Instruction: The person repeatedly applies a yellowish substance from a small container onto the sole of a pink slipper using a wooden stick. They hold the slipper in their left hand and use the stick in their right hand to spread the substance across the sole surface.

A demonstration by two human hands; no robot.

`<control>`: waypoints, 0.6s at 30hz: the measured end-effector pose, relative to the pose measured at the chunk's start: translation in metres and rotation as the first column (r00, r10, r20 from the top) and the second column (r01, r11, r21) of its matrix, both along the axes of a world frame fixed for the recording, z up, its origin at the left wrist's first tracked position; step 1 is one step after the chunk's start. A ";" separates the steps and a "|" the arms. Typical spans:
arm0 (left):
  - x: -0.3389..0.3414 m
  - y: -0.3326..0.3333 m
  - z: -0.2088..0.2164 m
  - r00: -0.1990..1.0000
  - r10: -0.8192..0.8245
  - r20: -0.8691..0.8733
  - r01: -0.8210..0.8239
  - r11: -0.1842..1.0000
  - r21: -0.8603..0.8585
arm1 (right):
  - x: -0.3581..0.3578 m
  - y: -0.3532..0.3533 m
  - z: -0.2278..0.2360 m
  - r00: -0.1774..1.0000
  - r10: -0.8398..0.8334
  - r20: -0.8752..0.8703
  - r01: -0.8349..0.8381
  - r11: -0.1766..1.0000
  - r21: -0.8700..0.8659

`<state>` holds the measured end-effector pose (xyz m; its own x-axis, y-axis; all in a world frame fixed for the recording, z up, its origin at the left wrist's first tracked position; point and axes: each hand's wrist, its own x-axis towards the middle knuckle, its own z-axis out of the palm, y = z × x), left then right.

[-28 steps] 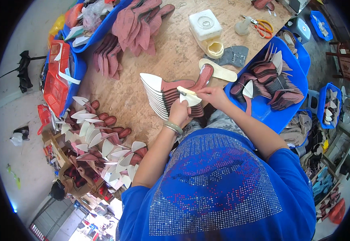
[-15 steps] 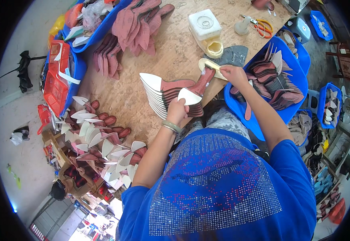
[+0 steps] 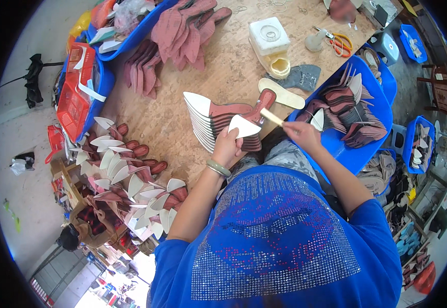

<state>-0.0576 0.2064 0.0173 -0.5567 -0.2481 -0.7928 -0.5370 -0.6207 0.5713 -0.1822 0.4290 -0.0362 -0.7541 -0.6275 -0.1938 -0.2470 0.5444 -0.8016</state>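
Note:
My left hand (image 3: 227, 146) grips a shoe insole by its white pointed end piece (image 3: 244, 126); the narrow red part (image 3: 265, 102) points away over the table. My right hand (image 3: 304, 136) pinches a flat, pale brush-like stick (image 3: 271, 117), its far end close beside the red part; whether they touch I cannot tell. Under the held insole lies a fanned stack of similar red insoles with white ends (image 3: 197, 115). Just beyond is a pale sole-shaped piece (image 3: 282, 93) lying flat on the table.
A yellowed open-mouthed pot (image 3: 280, 66) adjoins a white block (image 3: 268, 33). Orange-handled scissors (image 3: 342, 45) lie farther right. A blue bin (image 3: 354, 154) of insoles stands at my right. Red insole piles (image 3: 185, 31) and white-tipped pieces (image 3: 126, 164) lie leftward. Another person (image 3: 92, 220) sits lower left.
My right hand has drawn the stick back toward me, away from the far end of the red part. My left hand still holds the insole. The whole view has shifted slightly.

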 end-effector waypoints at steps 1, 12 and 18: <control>0.002 0.000 0.000 1.000 0.029 -0.007 -0.029 1.000 -0.011 | 0.005 -0.003 0.008 0.999 0.044 0.019 -0.043 0.999 -0.018; 0.048 -0.049 0.016 0.999 0.009 -0.039 -0.029 0.829 -0.558 | 0.004 -0.040 0.021 -0.146 0.371 0.917 0.401 0.869 -0.288; 0.074 -0.157 0.015 0.986 0.162 0.027 -0.031 0.345 -0.938 | -0.008 -0.049 0.033 -0.013 0.346 0.938 0.561 0.779 -0.279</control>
<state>0.0160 0.0493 0.0323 -0.4135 -0.9088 -0.0558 -0.6030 0.2274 0.7647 -0.1898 0.3800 -0.0037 -0.1818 -0.8509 -0.4928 0.9722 -0.0804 -0.2198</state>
